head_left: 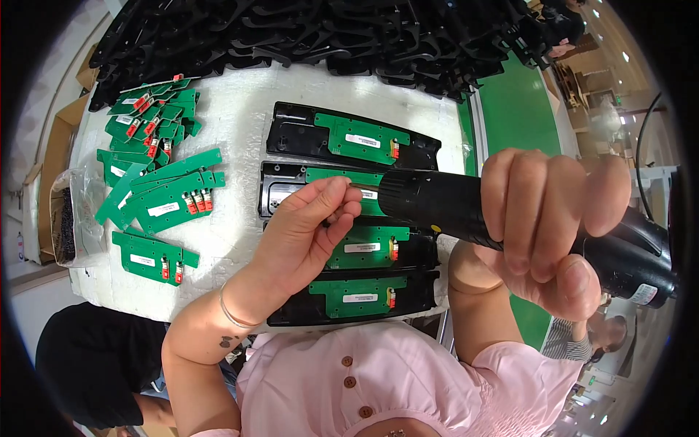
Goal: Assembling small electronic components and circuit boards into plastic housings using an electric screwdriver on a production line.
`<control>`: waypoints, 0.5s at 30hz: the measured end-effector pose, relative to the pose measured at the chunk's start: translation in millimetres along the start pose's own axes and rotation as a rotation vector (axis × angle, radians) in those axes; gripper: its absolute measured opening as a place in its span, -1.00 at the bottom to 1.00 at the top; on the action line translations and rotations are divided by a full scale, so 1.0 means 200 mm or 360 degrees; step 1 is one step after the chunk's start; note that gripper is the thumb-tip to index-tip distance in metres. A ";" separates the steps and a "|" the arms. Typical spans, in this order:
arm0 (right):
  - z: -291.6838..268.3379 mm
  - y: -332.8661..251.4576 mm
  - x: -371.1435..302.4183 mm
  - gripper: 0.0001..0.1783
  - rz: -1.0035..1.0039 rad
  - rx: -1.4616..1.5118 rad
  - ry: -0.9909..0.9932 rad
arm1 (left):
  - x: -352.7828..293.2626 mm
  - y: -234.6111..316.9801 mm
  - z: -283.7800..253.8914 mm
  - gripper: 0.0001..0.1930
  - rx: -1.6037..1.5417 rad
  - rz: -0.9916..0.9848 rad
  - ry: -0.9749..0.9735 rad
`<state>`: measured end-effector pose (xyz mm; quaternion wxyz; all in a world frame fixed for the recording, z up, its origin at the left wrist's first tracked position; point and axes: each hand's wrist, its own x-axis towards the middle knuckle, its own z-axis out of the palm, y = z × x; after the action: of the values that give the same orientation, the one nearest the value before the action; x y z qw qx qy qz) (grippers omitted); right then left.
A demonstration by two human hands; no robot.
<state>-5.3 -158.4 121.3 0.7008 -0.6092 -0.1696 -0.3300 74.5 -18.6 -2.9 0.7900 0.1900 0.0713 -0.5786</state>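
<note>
My right hand (542,218) is wrapped round a black electric screwdriver (433,200) held sideways, its bit aimed left. At the bit's end, my left hand (302,226) has thumb and forefinger pinched together; whatever sits between them is too small to make out. Below the tool lie several black plastic panels in a column, each with a green circuit board: the farthest panel (298,135) shows its board (371,154) plainly. The second panel (277,175) is partly covered by my left hand and the screwdriver. On the nearest panel, another board (342,309) is in full view.
Loose green circuit boards (167,207) with red connectors are piled on the left of the white foam-covered table (237,146). Black plastic parts (291,36) are heaped along the far edge. A clear plastic bag (87,226) stands at the left edge. People are nearby on both sides.
</note>
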 end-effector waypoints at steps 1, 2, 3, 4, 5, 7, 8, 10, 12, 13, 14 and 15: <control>0.00 0.00 0.00 -0.72 0.0001 0.0026 -0.0003 | 0.00 0.00 0.00 -0.82 0.0001 0.0001 0.0000; 0.01 0.01 -0.01 -0.73 0.0001 0.0053 -0.0007 | 0.00 0.00 -0.01 -0.82 0.0007 -0.0013 -0.0021; 0.01 0.01 -0.01 -0.73 0.0000 0.0054 -0.0007 | 0.00 0.00 -0.01 -0.82 0.0012 -0.0026 -0.0042; 0.01 0.01 -0.01 -0.73 -0.0011 0.0036 -0.0025 | 0.00 0.00 -0.01 -0.82 0.0014 -0.0025 -0.0041; 0.01 0.02 -0.01 -0.73 -0.0020 0.0017 -0.0044 | 0.00 0.00 -0.02 -0.83 -0.0018 -0.0041 -0.0052; 0.01 0.01 -0.01 -0.73 -0.0029 0.0040 -0.0032 | 0.00 0.00 -0.02 -0.83 -0.0048 -0.0056 -0.0061; 0.01 0.01 -0.02 -0.74 -0.0037 0.0058 -0.0019 | -0.01 0.00 -0.02 -0.84 -0.0090 -0.0105 -0.0093; 0.01 0.02 -0.02 -0.74 -0.0046 0.0088 0.0011 | -0.01 0.00 -0.02 -0.85 -0.0131 -0.0157 -0.0122; -0.01 0.03 -0.01 -0.75 -0.0013 0.0185 0.0023 | 0.00 0.00 -0.03 -0.86 -0.0098 -0.0171 -0.0094; -0.02 0.03 -0.01 -0.76 0.0045 0.0231 0.0026 | 0.00 0.00 -0.03 -0.86 -0.0097 -0.0177 -0.0092; -0.04 0.03 -0.01 -0.77 0.0101 0.0279 0.0027 | 0.00 -0.01 -0.03 -0.87 -0.0036 -0.0120 -0.0093; -0.06 0.04 -0.01 -0.76 0.0091 0.0303 -0.0060 | 0.00 -0.01 -0.03 -0.87 0.0025 -0.0063 -0.0094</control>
<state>-3.2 -169.2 112.9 0.7614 -0.5505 -0.1960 -0.2808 73.9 -17.6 -8.4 0.7785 0.1776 0.0472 -0.6001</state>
